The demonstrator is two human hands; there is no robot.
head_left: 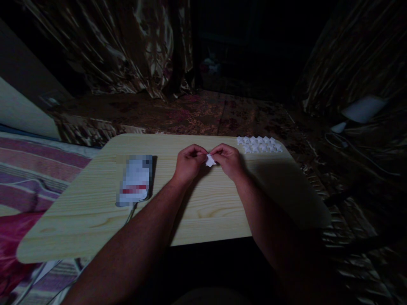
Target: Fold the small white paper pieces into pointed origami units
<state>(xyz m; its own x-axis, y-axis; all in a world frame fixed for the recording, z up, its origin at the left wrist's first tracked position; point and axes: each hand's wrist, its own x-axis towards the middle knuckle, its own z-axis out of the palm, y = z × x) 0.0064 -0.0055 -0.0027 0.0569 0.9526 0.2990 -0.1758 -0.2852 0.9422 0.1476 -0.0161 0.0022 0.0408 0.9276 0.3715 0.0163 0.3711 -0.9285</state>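
Note:
Over the middle of a light wooden table (95, 212), my left hand (188, 163) and my right hand (229, 161) meet. Both pinch a small white folded paper star (210, 160) between their fingertips, the left from one side, the right from the other. The fingers of both hands are curled closed around it. Several finished white paper stars (259, 144) lie in rows at the table's far right corner, a short way beyond my right hand.
A phone (135, 180) lies flat on the table left of my hands, a cable running off the near edge. A striped blanket (28, 169) is on the left. Patterned fabric covers the dark floor behind; a white object (362, 109) sits far right.

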